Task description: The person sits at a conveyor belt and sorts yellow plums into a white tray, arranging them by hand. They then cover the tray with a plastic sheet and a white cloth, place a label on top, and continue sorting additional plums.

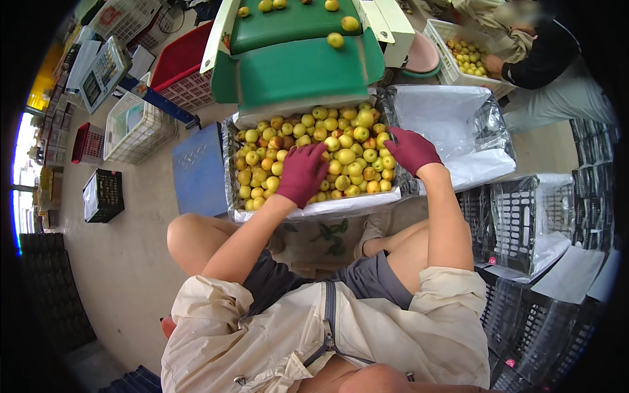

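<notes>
A crate (314,205) lined with white paper and clear plastic stands before me, filled with small round yellow-green fruit (346,156), some blushed reddish brown. My left hand (303,172), in a maroon knitted glove, lies over the middle of the fruit. One fruit shows between its thumb and fingertips, but whether they grip it cannot be told. At the crate's right side is my right hand (415,150), gloved alike, its thumb and fingers apart beside the outermost fruit. No fruit is visible in it.
A green chute (300,73) slopes from a conveyor belt (295,29) to the crate's far edge. On the right stands another lined crate (437,113); a person (545,59) handles fruit beyond it. Black crates (511,221) stack at right. A blue platform scale (196,172) is left.
</notes>
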Available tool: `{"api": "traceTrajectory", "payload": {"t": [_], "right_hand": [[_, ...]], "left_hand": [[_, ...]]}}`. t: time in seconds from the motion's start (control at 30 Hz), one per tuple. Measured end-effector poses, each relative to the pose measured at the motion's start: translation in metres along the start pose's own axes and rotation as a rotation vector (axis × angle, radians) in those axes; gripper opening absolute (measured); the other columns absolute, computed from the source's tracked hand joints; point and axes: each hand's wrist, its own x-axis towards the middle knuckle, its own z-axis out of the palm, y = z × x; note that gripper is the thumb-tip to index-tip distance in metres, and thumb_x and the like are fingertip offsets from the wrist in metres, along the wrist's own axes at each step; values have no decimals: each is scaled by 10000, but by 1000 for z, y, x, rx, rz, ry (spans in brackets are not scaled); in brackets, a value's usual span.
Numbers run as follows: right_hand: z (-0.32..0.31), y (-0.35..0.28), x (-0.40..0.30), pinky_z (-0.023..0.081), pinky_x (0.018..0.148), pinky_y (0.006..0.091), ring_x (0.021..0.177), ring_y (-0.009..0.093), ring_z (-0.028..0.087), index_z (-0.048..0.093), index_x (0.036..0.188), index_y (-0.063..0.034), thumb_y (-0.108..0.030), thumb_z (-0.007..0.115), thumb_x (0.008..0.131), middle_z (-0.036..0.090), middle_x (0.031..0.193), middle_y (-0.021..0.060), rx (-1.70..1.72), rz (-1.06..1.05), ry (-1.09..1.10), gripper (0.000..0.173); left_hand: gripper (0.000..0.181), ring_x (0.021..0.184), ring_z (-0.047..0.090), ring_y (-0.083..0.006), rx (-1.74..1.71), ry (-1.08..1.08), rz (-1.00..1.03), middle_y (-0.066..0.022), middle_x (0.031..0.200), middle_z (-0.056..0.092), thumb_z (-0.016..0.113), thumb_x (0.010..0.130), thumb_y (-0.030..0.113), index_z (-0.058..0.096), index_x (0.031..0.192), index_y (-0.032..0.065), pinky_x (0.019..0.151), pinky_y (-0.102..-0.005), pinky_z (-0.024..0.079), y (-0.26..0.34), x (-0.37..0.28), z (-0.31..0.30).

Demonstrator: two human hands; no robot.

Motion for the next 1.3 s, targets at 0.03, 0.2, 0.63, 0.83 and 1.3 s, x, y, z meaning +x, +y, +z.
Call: {"api": "traceTrajectory", "payload": {"t": [0.03, 0.2, 0.63, 0.83, 1.3], "right_hand": [[-1, -3, 1, 468, 881, 438, 1028, 348, 587, 555, 1208, -104, -401, 519, 877, 622, 1109, 161, -5, -14, 0, 447], [47, -11, 9, 329, 1040, 457, 1265, 395, 382, 389, 1376, -121, -482, 588, 823, 437, 1344, 225, -160, -297, 48, 689], [122, -68, 77, 250, 1023, 615, 1339, 356, 282, 298, 1437, -223, -514, 482, 880, 295, 1457, 186, -85, -321, 290, 656], [151, -114, 49, 214, 1051, 629, 1376, 394, 204, 367, 1417, -166, -582, 427, 877, 250, 1486, 167, -170, -617, 245, 684], [81, -87, -25, 275, 1092, 470, 1389, 277, 240, 578, 1253, -309, -363, 491, 873, 450, 1407, 6, -365, -577, -256, 393]], "left_hand": [[347, 1073, 531, -326, 157, 27, 41, -104, 1082, 591, 624, 822, 214, 550, 1145, 114, 985, -507, 359, 6, -8, 0], [297, 1231, 419, -382, 155, -125, 78, -54, 1229, 557, 621, 824, 213, 622, 1114, 152, 1065, -548, 253, 11, -37, -2], [505, 1316, 292, -453, 447, 64, -192, -183, 1422, 383, 639, 812, 347, 525, 1293, 246, 1101, -553, 167, -42, -70, -49], [540, 1356, 240, -441, 317, 121, -392, -193, 1478, 301, 514, 922, 359, 384, 1407, 158, 1100, -525, 178, -78, -70, -32], [485, 1255, 374, -415, 232, 262, -304, -198, 1284, 497, 596, 856, 333, 503, 1296, 150, 1068, -543, 227, -60, -59, -13]]}}
